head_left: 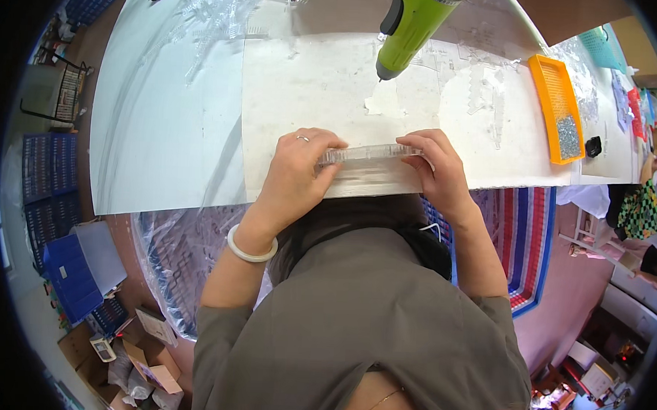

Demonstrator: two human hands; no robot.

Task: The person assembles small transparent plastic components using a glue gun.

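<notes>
Between my two hands, just above the near edge of the white table, is a narrow clear plastic strip (371,153) with small ridges along it. My left hand (300,160) pinches its left end between thumb and fingers. At the other end, my right hand (436,164) grips it the same way. A green power screwdriver (409,31) hangs above the table beyond my hands, its thin bit pointing down. Over on the right lies an orange tray (545,86) with many small silvery screws (567,136) in its near end.
Clear toothed plastic pieces (204,35) lie in a heap at the far left of the table (163,132). A small black object (593,147) sits beside the orange tray. Below the table edge stand a striped bag (521,243) and a plastic-lined basket (168,271).
</notes>
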